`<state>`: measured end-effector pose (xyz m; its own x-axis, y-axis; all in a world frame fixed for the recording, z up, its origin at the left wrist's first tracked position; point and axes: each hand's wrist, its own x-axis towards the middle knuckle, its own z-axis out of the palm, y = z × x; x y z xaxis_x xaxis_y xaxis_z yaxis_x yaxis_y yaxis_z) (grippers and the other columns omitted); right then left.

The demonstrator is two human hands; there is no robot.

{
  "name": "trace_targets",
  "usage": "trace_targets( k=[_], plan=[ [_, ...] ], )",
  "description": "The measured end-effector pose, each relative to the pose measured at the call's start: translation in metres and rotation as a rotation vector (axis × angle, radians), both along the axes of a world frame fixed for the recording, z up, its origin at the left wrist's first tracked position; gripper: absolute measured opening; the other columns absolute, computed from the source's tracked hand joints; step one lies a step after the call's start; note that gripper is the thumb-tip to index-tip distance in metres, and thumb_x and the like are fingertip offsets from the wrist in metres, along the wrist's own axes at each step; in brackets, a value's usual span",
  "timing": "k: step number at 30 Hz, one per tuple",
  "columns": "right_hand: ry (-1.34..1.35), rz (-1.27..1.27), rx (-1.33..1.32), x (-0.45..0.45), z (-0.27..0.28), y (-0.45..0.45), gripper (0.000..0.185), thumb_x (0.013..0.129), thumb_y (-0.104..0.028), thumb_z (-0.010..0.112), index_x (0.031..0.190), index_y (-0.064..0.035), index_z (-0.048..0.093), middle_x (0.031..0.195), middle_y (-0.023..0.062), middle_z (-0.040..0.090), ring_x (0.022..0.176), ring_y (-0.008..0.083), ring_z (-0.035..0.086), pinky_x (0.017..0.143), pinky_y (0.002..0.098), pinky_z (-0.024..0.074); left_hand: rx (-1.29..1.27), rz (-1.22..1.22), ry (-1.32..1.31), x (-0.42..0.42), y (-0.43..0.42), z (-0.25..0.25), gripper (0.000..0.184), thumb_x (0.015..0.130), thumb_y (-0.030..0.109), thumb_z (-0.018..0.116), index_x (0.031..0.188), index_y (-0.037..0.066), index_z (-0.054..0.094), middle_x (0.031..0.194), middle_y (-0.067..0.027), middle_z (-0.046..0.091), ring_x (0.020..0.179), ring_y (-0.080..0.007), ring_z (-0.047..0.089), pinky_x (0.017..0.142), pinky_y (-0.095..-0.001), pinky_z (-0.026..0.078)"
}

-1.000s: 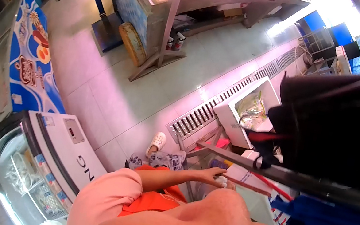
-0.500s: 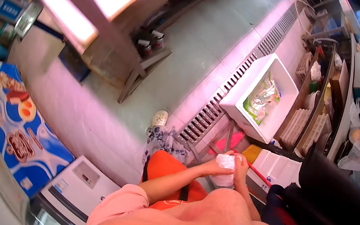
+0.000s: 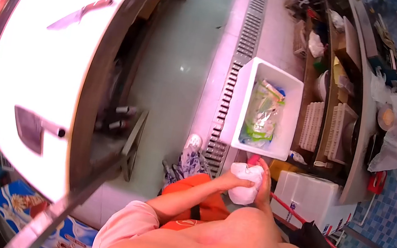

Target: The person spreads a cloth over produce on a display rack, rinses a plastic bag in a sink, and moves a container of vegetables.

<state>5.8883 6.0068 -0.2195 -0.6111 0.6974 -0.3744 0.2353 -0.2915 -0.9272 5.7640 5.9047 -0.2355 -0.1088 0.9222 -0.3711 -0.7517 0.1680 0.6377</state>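
A white crumpled bundle (image 3: 245,184), cloth or paper, I cannot tell which, is held before my body. My left hand (image 3: 234,182) is closed on its left side, the thumb lying across the front. Against its right side my right hand (image 3: 265,184) is closed too, its fingers partly hidden behind the bundle. Just beyond the hands stands a white foam box (image 3: 236,114) with clear and green plastic packets (image 3: 265,115) inside. A small pink thing (image 3: 254,159) shows right behind the bundle.
A brightly lit table (image 3: 33,73) at left bears a knife (image 3: 83,14) and a cleaver (image 3: 32,131). A floor drain grate (image 3: 249,32) runs past the box. Shelves with white baskets (image 3: 312,126) stand at right, beside a closed white box (image 3: 306,200).
My view has turned, bringing more of the lit table and its knife into sight at left. Both hands still hold the white bundle, of which more now shows.
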Motion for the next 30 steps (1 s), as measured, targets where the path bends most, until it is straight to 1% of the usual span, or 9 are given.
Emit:
trace_targets(
  k=[3, 6, 9, 10, 13, 17, 20, 25, 30],
  plan=[
    [0.067, -0.138, -0.1, -0.054, 0.0, 0.049, 0.054, 0.095, -0.039, 0.035, 0.136, -0.004, 0.032, 0.13, 0.0107, 0.041, 0.118, 0.0229, 0.042, 0.1, 0.037, 0.0329, -0.024, 0.022, 0.112, -0.069, 0.057, 0.004, 0.057, 0.069, 0.01, 0.076, 0.12, 0.003, 0.05, 0.103, -0.0033, 0.06, 0.096, -0.0102, 0.054, 0.085, -0.0268, 0.044],
    [0.085, -0.197, -0.321, -0.109, 0.013, 0.09, 0.059, 0.093, -0.046, 0.037, 0.138, -0.0092, 0.029, 0.137, 0.0079, 0.035, 0.125, 0.024, 0.036, 0.101, 0.0429, 0.031, 0.048, 0.166, 0.215, -0.138, 0.109, 0.027, 0.064, 0.068, 0.017, 0.077, 0.124, 0.005, 0.046, 0.11, -0.009, 0.058, 0.1, -0.0177, 0.055, 0.087, -0.0314, 0.044],
    [0.274, -0.138, -0.607, -0.191, 0.063, 0.126, 0.064, 0.089, -0.054, 0.04, 0.138, -0.0147, 0.029, 0.138, 0.0063, 0.035, 0.127, 0.0242, 0.035, 0.101, 0.0474, 0.0311, 0.12, 0.313, 0.92, -0.201, 0.154, 0.068, 0.067, 0.066, 0.015, 0.075, 0.126, 0.009, 0.045, 0.117, -0.0168, 0.053, 0.107, -0.0268, 0.053, 0.092, -0.0362, 0.041],
    [0.365, -0.108, -0.695, -0.216, 0.077, 0.14, 0.065, 0.088, -0.056, 0.041, 0.138, -0.0164, 0.029, 0.139, 0.0059, 0.036, 0.127, 0.0241, 0.035, 0.101, 0.0489, 0.0311, 0.146, 0.209, 1.083, -0.221, 0.171, 0.077, 0.073, 0.062, 0.015, 0.074, 0.128, 0.011, 0.044, 0.123, -0.023, 0.045, 0.112, -0.0374, 0.045, 0.096, -0.0415, 0.036],
    [0.387, -0.286, -0.665, -0.268, 0.072, 0.198, 0.062, 0.087, -0.054, 0.044, 0.134, -0.0147, 0.037, 0.132, 0.0059, 0.044, 0.121, 0.0242, 0.043, 0.101, 0.0428, 0.0344, 0.351, 0.073, 1.499, -0.268, 0.221, 0.103, 0.085, 0.062, 0.026, 0.075, 0.134, 0.011, 0.035, 0.13, -0.0238, 0.038, 0.113, -0.0445, 0.04, 0.095, -0.0465, 0.034],
    [0.518, -0.338, -0.613, -0.319, 0.097, 0.284, 0.053, 0.089, -0.042, 0.046, 0.131, -0.0089, 0.04, 0.125, 0.0075, 0.05, 0.114, 0.0249, 0.049, 0.099, 0.0401, 0.0366, 0.468, -0.11, 1.266, -0.344, 0.306, 0.144, 0.088, 0.065, 0.033, 0.075, 0.133, -0.001, 0.032, 0.125, -0.0268, 0.042, 0.117, -0.0404, 0.04, 0.099, -0.0441, 0.032],
    [0.562, -0.454, -0.556, -0.33, 0.097, 0.338, 0.049, 0.088, -0.035, 0.047, 0.128, -0.0063, 0.042, 0.122, 0.0088, 0.052, 0.112, 0.0248, 0.051, 0.096, 0.0391, 0.0393, 0.645, -0.207, 1.011, -0.38, 0.385, 0.125, 0.091, 0.063, 0.036, 0.076, 0.133, -0.002, 0.031, 0.123, -0.0276, 0.044, 0.119, -0.0388, 0.041, 0.1, -0.0429, 0.031],
    [0.526, -0.583, -0.56, -0.367, 0.115, 0.408, 0.054, 0.081, -0.032, 0.055, 0.126, -0.0054, 0.043, 0.116, 0.0096, 0.054, 0.104, 0.0258, 0.055, 0.091, 0.0395, 0.0438, 0.657, -0.434, 1.157, -0.434, 0.497, 0.164, 0.096, 0.058, 0.027, 0.079, 0.136, 0.007, 0.028, 0.137, -0.0255, 0.027, 0.125, -0.0438, 0.029, 0.103, -0.0431, 0.029],
    [0.486, -0.435, -0.407, -0.439, 0.106, 0.524, 0.054, 0.079, -0.024, 0.059, 0.126, -0.0036, 0.041, 0.112, 0.01, 0.053, 0.102, 0.0232, 0.055, 0.087, 0.0354, 0.046, 0.722, -0.489, 1.02, -0.494, 0.617, 0.145, 0.1, 0.055, 0.025, 0.081, 0.136, 0.009, 0.025, 0.136, -0.0233, 0.026, 0.126, -0.0391, 0.03, 0.103, -0.0412, 0.029]
  ],
)
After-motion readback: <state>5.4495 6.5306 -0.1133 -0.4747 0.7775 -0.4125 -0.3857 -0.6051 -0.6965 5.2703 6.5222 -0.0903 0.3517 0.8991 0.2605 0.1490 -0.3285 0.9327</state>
